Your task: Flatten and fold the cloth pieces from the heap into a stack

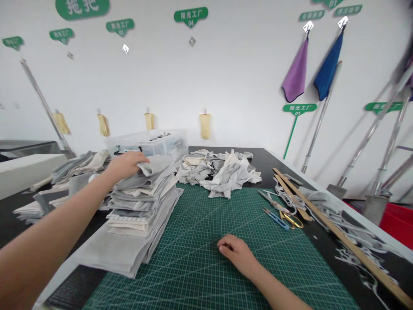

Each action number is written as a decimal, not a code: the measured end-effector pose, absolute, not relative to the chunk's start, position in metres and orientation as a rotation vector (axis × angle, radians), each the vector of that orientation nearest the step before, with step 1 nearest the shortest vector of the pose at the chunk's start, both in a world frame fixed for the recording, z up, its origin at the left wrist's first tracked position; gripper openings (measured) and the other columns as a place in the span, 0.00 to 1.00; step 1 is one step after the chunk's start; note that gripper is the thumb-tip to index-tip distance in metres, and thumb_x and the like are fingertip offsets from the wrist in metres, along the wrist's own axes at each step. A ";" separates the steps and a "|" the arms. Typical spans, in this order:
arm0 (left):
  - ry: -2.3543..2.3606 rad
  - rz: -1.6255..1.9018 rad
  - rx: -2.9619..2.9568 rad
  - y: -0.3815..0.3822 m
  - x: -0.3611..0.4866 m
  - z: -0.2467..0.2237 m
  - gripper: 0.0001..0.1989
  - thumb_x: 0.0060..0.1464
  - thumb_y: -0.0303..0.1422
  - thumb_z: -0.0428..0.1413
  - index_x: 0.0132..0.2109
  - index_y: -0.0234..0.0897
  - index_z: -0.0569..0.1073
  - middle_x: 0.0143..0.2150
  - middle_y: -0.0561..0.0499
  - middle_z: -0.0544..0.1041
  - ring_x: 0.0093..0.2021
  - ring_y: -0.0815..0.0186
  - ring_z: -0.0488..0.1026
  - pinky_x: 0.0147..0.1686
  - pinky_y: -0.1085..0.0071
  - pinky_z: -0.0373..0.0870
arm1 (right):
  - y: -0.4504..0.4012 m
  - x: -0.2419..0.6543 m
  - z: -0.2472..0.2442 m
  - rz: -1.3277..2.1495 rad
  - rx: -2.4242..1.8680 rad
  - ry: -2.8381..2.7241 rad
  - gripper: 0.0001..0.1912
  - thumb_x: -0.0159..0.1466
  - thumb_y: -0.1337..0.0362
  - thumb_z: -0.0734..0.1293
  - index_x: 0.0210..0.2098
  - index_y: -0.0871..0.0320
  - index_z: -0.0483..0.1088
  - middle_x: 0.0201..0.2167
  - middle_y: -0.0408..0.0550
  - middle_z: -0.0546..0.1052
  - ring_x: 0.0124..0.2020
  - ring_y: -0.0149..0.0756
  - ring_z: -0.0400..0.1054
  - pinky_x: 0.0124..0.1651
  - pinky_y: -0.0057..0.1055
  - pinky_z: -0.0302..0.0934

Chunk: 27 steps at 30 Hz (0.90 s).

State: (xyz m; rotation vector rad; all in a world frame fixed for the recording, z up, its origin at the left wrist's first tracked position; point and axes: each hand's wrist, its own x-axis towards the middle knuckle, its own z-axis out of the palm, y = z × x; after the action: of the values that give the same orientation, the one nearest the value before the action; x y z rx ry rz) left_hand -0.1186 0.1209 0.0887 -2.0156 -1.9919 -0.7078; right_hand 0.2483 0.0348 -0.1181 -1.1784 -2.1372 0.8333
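Note:
My left hand (129, 164) is at the top of a tall stack of folded grey and cream cloths (132, 206). Its fingers are closed on the uppermost grey cloth (156, 164), whose edge folds up beside the fingertips. Wider grey fabric pieces (109, 252) form the bottom of the stack, partly on the green cutting mat (200, 258). My right hand (237, 252) rests low over the mat with its fingers curled in towards the thumb, and nothing shows in it. A loose heap of crumpled pale cloth (226, 174) lies at the mat's far edge.
Gold-handled scissors (292, 219) and blue-handled snips (275, 218) lie at the mat's right edge. Beyond them are wooden strips (338, 234) and tangled fabric trimmings (358, 232). A clear plastic box (148, 144) stands behind the stack. More folded cloths (77, 172) lie left.

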 end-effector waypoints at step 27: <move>-1.764 -0.096 -2.065 0.093 -0.157 0.061 0.27 0.38 0.16 0.41 0.49 0.33 0.61 0.49 0.49 0.62 0.49 0.68 0.55 0.49 0.74 0.48 | 0.032 0.249 -0.118 0.826 -1.190 -2.215 0.07 0.54 0.66 0.59 0.27 0.56 0.68 0.26 0.42 0.68 0.28 0.28 0.61 0.33 0.25 0.54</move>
State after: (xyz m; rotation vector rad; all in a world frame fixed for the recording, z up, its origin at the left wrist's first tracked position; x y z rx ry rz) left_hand -0.1567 0.0935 0.0606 -2.0645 -1.7636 -0.0960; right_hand 0.2487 0.0324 -0.1184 -1.1904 -2.2149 0.8259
